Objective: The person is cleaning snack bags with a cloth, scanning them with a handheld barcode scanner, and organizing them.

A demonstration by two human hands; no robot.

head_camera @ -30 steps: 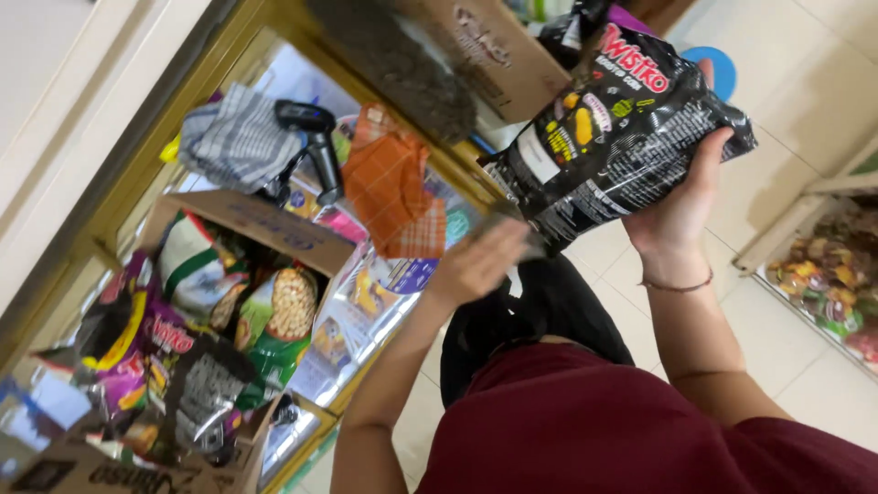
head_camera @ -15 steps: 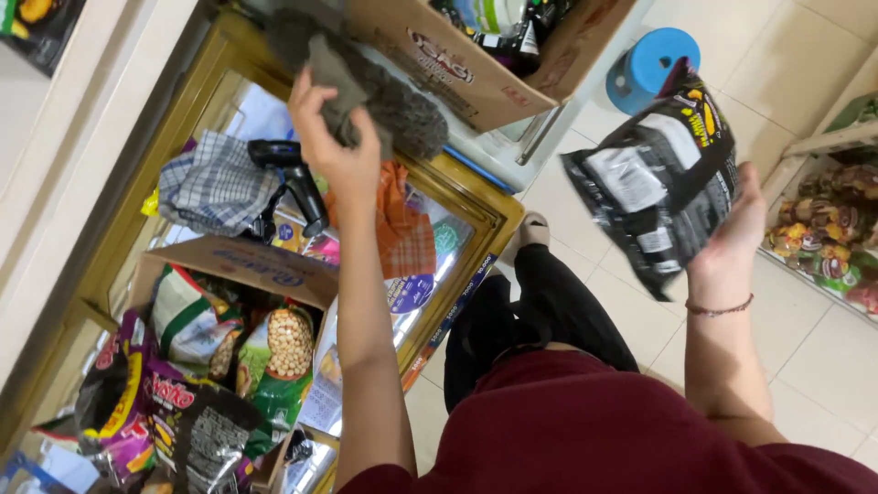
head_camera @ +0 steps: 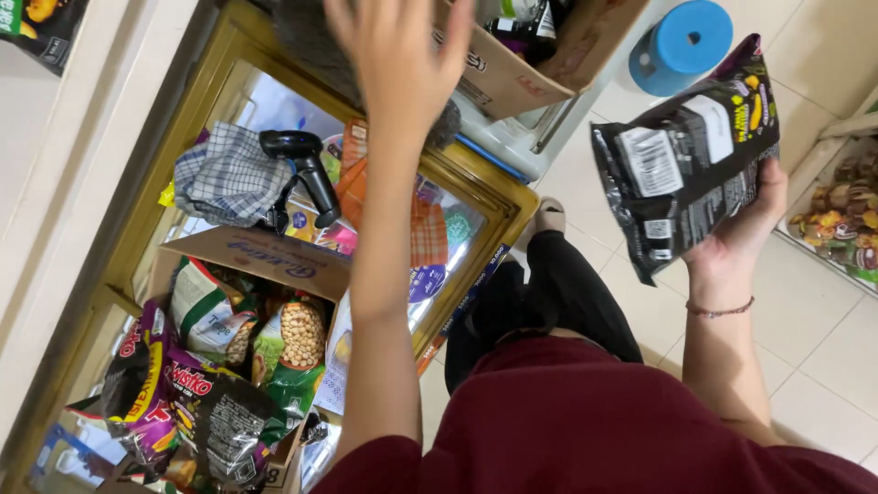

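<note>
My right hand is closed around the lower edge of a black snack bag with yellow print, held upright over the tiled floor to the right of my legs. My left arm stretches forward over the glass counter. My left hand has its fingers spread, with nothing gripped in it. It lies against a grey cloth that hangs at the front of a brown cardboard box.
A gold-framed glass counter carries a black barcode scanner, a checked cloth, an orange cloth and an open carton of several snack packets. A blue stool stands beyond, and a low shelf of goods is at right.
My left hand rose from counter level to the grey cloth, gripped it, and now has its fingers spread. My right hand has shifted right with the black bag, now held more upright.
</note>
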